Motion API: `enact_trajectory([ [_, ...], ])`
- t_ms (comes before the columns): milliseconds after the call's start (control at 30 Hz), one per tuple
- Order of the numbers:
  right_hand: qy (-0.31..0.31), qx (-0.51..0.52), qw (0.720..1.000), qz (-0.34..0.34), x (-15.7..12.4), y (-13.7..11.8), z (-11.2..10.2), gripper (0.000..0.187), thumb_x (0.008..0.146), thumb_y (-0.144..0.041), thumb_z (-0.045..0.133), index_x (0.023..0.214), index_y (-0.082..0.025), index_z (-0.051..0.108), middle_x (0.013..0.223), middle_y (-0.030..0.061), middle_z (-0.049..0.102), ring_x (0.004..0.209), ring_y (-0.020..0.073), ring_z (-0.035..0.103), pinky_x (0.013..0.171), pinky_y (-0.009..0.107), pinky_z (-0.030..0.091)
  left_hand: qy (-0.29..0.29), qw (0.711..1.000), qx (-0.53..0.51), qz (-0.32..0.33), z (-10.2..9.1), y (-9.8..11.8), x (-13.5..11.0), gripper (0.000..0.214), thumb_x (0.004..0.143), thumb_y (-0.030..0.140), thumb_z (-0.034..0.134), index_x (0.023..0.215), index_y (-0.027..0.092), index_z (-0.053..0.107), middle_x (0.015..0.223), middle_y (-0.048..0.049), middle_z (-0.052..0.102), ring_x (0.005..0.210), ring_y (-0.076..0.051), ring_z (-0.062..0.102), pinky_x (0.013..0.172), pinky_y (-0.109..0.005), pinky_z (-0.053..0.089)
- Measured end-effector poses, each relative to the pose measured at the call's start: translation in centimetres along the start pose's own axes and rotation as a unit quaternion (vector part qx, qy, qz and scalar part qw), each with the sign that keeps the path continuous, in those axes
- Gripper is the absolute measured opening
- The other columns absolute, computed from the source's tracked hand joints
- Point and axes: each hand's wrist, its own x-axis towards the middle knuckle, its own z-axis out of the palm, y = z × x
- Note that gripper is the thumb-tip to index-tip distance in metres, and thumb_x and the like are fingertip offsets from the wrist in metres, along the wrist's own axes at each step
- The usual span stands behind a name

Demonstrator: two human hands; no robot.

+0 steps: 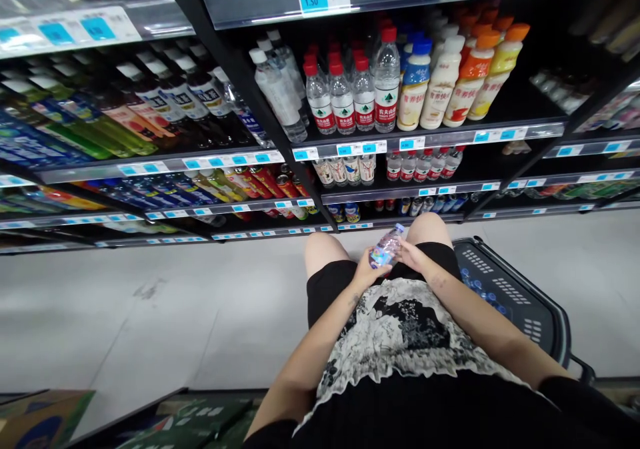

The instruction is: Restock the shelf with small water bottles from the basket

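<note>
Between my knees I hold a small clear plastic bottle with a purple-blue cap and a blue, colourful label, tilted with its cap up and to the right. My left hand is wrapped around its lower part. On the bottle's right side, the fingers of my right hand press near its upper half. To the right of my legs stands a dark shopping basket with several blue-capped bottles in it.
Ahead, shelves hold red-capped water bottles, orange-capped drinks and dark tea bottles. Price tags line the shelf edge. Pale floor tiles stretch leftward; behind me at lower left is a cardboard box.
</note>
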Motion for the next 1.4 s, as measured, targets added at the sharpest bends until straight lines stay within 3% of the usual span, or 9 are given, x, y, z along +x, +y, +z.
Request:
enact_trajectory([
  [100,0.017,-0.005,1.000,0.000,-0.2,0.1,-0.1,0.030,0.095,-0.044,0.073,0.106,-0.017,0.066,0.106,0.0105,0.073,0.095,0.0228,0.070,0.085,0.034,0.059,0.042,0.984,0.158,0.072,0.3,-0.2,-0.1,0.075,0.056,0.028,0.093,0.124,0.018,0.062,0.127,-0.0138,0.066,0.123,-0.032,0.059,0.113,-0.049,0.042],
  [233,0.062,-0.027,0.998,-0.010,0.3,0.3,-0.3,0.029,0.090,-0.040,0.076,0.105,-0.017,0.067,0.102,0.0091,0.073,0.088,0.0212,0.068,0.077,0.032,0.059,0.010,0.984,0.152,0.087,0.2,-0.1,0.1,0.069,0.065,0.039,0.089,0.126,0.018,0.063,0.128,-0.0146,0.066,0.121,-0.031,0.061,0.110,-0.046,0.044],
  [400,0.037,-0.024,0.999,0.005,0.8,0.4,-0.9,0.028,0.075,-0.028,0.077,0.098,-0.017,0.066,0.090,0.0049,0.072,0.080,0.0190,0.067,0.069,0.028,0.058,-0.057,0.997,0.040,-0.035,-0.1,-0.5,0.5,0.060,0.082,0.065,0.068,0.112,0.013,0.071,0.108,-0.0134,0.075,0.103,-0.028,0.068,0.102,-0.043,0.048],
  [533,0.002,-0.016,1.000,0.005,0.8,0.3,-1.1,0.031,0.065,-0.023,0.076,0.093,-0.018,0.063,0.095,0.0068,0.074,0.084,0.0230,0.070,0.075,0.032,0.060,-0.162,0.981,0.059,-0.091,-0.2,-0.6,0.3,0.065,0.075,0.068,0.072,0.103,0.010,0.074,0.092,-0.0104,0.078,0.090,-0.027,0.071,0.093,-0.039,0.052],
  [700,0.016,0.003,1.000,-0.017,0.5,-0.1,-0.8,0.042,0.067,-0.023,0.076,0.106,-0.023,0.060,0.100,0.0024,0.073,0.093,0.0224,0.071,0.080,0.031,0.060,-0.079,0.966,0.244,-0.045,0.0,0.7,-0.3,0.068,0.068,0.061,0.082,0.116,0.013,0.070,0.105,-0.0103,0.078,0.097,-0.028,0.071,0.088,-0.036,0.053],
  [833,0.030,-0.034,0.999,0.012,0.2,0.0,-0.6,0.048,0.078,-0.040,0.084,0.115,-0.026,0.058,0.104,0.0032,0.071,0.094,0.0244,0.070,0.073,0.036,0.062,-0.034,0.946,0.321,-0.001,0.1,1.6,-0.8,0.076,0.064,0.055,0.089,0.125,0.016,0.066,0.109,-0.0086,0.076,0.100,-0.027,0.071,0.091,-0.035,0.053],
  [1033,0.055,-0.124,0.991,0.014,0.3,0.6,-0.3,0.041,0.087,-0.046,0.081,0.114,-0.022,0.062,0.110,0.0080,0.072,0.093,0.0219,0.070,0.073,0.031,0.061,0.033,0.891,0.451,0.043,0.0,1.4,-0.9,0.082,0.063,0.047,0.093,0.134,0.017,0.066,0.116,-0.0109,0.064,0.113,-0.029,0.060,0.102,-0.039,0.049],
  [1200,0.084,-0.097,0.992,0.016,0.4,0.4,0.1,0.029,0.097,-0.041,0.071,0.116,-0.020,0.063,0.108,0.0083,0.073,0.087,0.0191,0.071,0.068,0.026,0.060,0.048,0.861,0.502,0.070,0.0,1.6,-1.1,0.086,0.070,0.045,0.090,0.148,0.024,0.058,0.118,-0.0088,0.058,0.112,-0.028,0.054,0.096,-0.037,0.051],
  [1400,0.086,-0.071,0.994,0.021,0.3,0.3,-0.1,0.034,0.101,-0.050,0.063,0.117,-0.020,0.062,0.107,0.0085,0.074,0.083,0.0201,0.072,0.069,0.030,0.063,0.050,0.818,0.556,0.137,-0.1,1.7,-1.3,0.090,0.079,0.036,0.085,0.159,0.028,0.045,0.120,-0.0089,0.054,0.114,-0.028,0.050,0.095,-0.037,0.053],
])
